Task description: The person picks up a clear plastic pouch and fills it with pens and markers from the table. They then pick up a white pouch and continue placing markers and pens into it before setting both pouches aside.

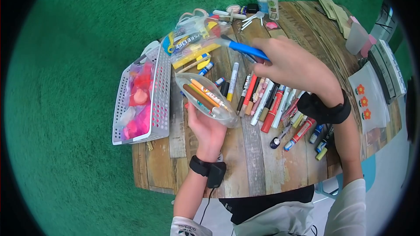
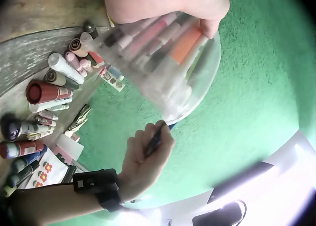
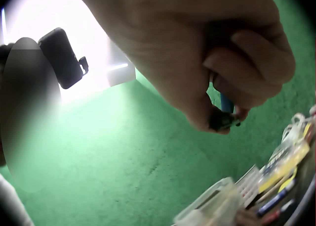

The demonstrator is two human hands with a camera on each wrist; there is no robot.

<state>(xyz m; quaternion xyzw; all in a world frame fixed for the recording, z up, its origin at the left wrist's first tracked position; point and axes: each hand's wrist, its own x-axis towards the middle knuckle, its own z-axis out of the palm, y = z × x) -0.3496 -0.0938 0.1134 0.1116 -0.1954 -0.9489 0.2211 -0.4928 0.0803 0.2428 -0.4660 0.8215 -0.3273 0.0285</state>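
The right hand [image 1: 291, 63] is curled around the rear end of a blue-barrelled pen with a dark tip [image 1: 243, 49], pinching it between thumb and bent fingers. The pen sticks out to the left of that hand, over the far middle of the wooden plank worktop [image 1: 245, 157]. Its long axis runs left and slightly far, with the dark tip leading.

The left hand [image 1: 209, 129] cradles a clear oval plastic pencil case [image 1: 205, 98] from underneath, palm up, fingers wrapped up around its near side. The case already holds several pens, among them an orange one and a brown one. It lies with its long axis slanting from far left to near right, and its open face looks upward.

The relation that matters is this: the case lies nearer and to the left of the pen's tip, well apart from it and below it. The two long axes are not aligned. The pen is closer to lying across the worktop, and the case slants more steeply toward the near side. The right hand is the only hand touching the pen; the left hand is the only one touching the case.

Between the hands, a row of markers and pens [image 1: 267, 100] lies side by side on the worktop, just right of the case. A white perforated plastic basket with pink contents [image 1: 142, 100] sits at the left edge.
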